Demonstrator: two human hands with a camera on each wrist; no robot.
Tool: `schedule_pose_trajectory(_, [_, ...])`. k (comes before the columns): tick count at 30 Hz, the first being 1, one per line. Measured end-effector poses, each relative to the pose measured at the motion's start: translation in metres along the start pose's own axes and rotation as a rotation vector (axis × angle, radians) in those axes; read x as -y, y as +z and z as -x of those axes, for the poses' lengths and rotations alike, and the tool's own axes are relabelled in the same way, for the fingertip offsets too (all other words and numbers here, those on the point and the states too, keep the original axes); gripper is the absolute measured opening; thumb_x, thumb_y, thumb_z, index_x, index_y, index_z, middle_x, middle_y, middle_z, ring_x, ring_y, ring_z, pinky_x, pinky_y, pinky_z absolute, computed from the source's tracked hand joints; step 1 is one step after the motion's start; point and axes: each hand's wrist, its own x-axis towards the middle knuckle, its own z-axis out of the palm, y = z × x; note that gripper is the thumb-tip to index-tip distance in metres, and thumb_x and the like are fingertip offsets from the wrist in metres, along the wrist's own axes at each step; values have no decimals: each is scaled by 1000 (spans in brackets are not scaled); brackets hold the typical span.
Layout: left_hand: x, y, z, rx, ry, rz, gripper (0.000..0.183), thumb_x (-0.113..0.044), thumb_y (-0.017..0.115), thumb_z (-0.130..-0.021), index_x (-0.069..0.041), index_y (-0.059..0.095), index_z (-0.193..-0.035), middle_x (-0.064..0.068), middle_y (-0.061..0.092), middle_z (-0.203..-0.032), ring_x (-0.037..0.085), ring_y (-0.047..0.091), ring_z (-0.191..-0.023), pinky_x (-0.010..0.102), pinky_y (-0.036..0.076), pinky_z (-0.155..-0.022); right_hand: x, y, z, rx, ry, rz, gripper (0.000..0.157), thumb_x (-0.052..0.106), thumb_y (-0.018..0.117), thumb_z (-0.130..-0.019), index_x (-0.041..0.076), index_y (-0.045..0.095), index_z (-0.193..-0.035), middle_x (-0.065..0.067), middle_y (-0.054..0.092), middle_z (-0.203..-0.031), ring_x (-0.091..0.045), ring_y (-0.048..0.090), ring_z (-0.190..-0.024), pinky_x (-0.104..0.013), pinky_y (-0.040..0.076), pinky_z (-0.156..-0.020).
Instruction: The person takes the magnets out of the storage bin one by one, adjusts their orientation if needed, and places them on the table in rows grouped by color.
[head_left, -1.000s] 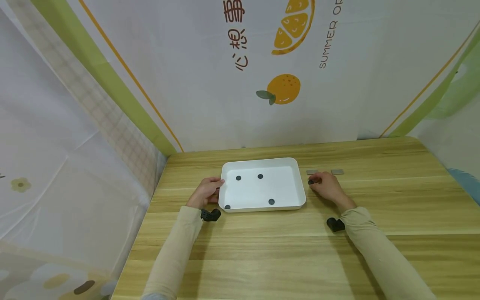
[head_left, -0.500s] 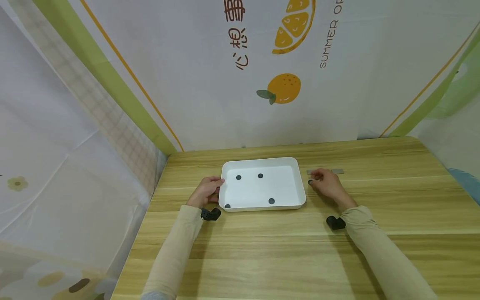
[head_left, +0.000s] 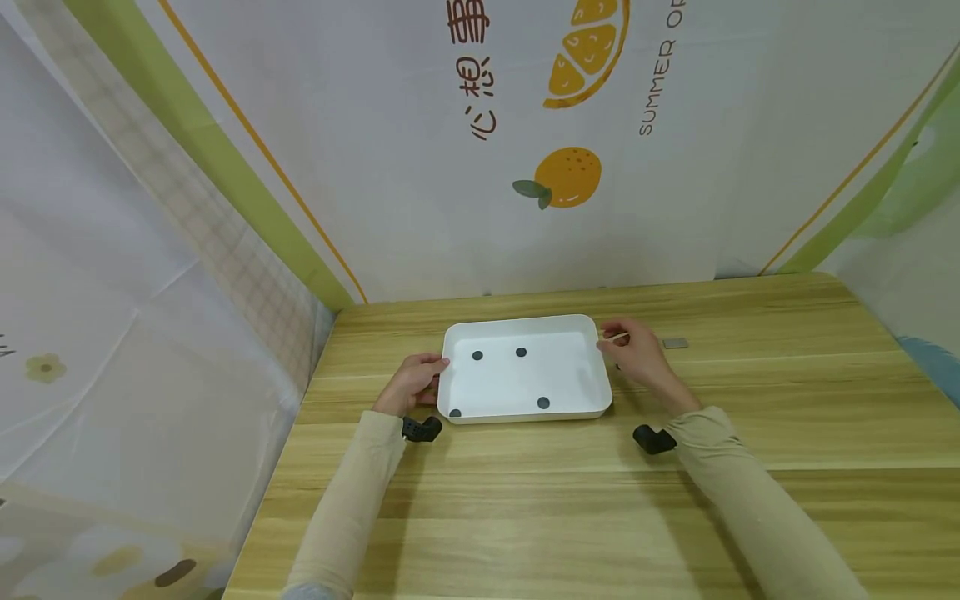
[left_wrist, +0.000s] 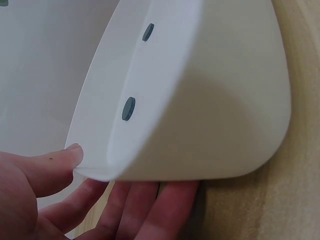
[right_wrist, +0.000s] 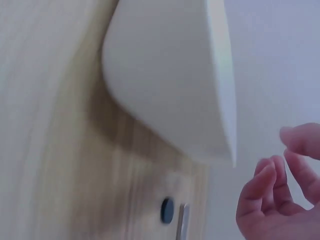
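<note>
A shallow white tray (head_left: 517, 379) lies on the table with several small dark round discs (head_left: 543, 402) spread over its floor. My left hand (head_left: 411, 385) grips its left end. In the left wrist view the thumb rests on the rim (left_wrist: 95, 175) and the other fingers lie against the outside below. My right hand (head_left: 633, 350) hovers by the tray's right rim, fingers loosely bent and nothing visible between them. The right wrist view shows it apart from the rim. Below it, another dark disc (right_wrist: 167, 210) sits on the table beside a thin metal strip (right_wrist: 183, 222).
A small grey rectangular strip (head_left: 675, 342) lies on the table to the right of the right hand. The wood-grain table (head_left: 525, 508) meets a printed white curtain (head_left: 420, 225) at the back. Another cloth (head_left: 187, 400) hangs along the left.
My right hand has moved up and left from beside the dark disc on the table toward the tray's right rim. The left hand and tray have stayed in place.
</note>
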Motion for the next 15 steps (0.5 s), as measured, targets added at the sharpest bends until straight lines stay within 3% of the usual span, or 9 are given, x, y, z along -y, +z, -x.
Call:
schedule_pose_trajectory(5, [2, -1, -2, 5, 6, 12, 44, -21, 52, -101, -1, 45, -139, 15, 61, -114, 17, 65, -80, 33, 59, -65, 12, 8, 0, 39, -63, -76, 34, 16, 60, -96, -4, 57, -124, -20, 59, -110, -29, 58, -90, -20, 49, -70])
schedule_pose_trajectory(11, [2, 0, -2, 1, 12, 2, 45, -21, 53, -100, -1, 45, -139, 16, 61, -116, 17, 65, -81, 34, 59, -66, 20, 20, 1, 104, -83, -126, 34, 19, 56, -99, -4, 57, -123, -18, 60, -105, -38, 59, -88, -34, 54, -71])
schedule_pose_trajectory(15, [1, 0, -1, 0, 14, 2, 44, -21, 52, -100, -1, 45, -139, 17, 60, -118, 17, 65, -81, 35, 59, -67, 23, 29, 2, 175, -65, -147, 34, 20, 56, -99, -4, 57, -123, -20, 60, -105, -40, 59, -87, -35, 53, -73])
